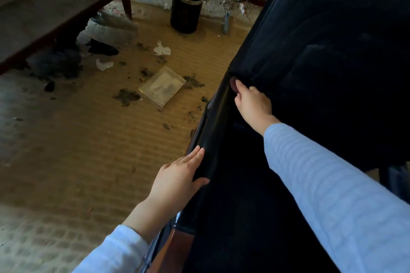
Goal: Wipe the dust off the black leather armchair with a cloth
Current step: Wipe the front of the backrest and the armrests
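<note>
The black leather armchair [321, 55] fills the right half of the view, its left armrest [218, 117] running toward me. My right hand [253, 104], in a light blue sleeve, reaches to the corner where the armrest meets the backrest. Its fingers curl on a small dark reddish bit of cloth [233, 84], most of which is hidden under the hand. My left hand [179, 177] lies flat against the armrest's outer side with straight fingers, and its thumb rests on the top edge.
The tan carpet [88, 150] left of the chair is littered with dirt clumps, tissue scraps [162, 49] and a clear plastic box [162, 88]. A black waste bin [186, 6] stands further back by loose cables. A brown sofa [44, 2] is at upper left.
</note>
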`<state>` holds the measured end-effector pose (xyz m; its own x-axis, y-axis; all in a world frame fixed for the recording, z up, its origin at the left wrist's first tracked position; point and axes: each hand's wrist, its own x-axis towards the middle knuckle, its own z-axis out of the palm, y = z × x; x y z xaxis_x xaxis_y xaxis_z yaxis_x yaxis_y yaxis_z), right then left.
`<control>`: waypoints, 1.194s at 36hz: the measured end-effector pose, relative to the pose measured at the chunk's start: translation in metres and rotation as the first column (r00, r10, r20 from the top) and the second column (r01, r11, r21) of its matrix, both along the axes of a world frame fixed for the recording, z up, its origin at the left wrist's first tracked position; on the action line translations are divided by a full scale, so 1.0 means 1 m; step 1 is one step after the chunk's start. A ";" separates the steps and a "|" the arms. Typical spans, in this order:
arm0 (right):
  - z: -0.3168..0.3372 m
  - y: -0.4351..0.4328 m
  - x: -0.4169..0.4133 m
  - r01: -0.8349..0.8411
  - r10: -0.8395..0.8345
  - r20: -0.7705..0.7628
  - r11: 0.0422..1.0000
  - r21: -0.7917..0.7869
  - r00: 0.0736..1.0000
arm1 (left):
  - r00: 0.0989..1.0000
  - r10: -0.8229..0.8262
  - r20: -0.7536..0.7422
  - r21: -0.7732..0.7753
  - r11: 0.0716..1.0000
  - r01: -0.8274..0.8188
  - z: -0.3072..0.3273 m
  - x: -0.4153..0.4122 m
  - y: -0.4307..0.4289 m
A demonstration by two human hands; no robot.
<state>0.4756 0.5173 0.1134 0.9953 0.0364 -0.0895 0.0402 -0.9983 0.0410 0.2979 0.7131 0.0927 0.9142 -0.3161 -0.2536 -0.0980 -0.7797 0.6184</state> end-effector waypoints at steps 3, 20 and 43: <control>-0.004 -0.010 -0.024 0.042 -0.043 0.007 0.993 0.112 0.999 | 1.000 0.002 -0.019 -0.007 1.000 -0.002 0.001 0.001 0.000; 0.045 0.019 0.003 -0.225 0.228 0.041 0.972 -0.065 0.973 | 0.992 0.101 -0.070 -0.205 0.972 -0.113 -0.010 0.002 0.005; 0.020 0.116 -0.088 -0.742 0.559 -0.589 0.661 -0.109 0.584 | 0.790 0.162 -0.591 -0.362 0.822 -0.439 -0.032 -0.023 0.031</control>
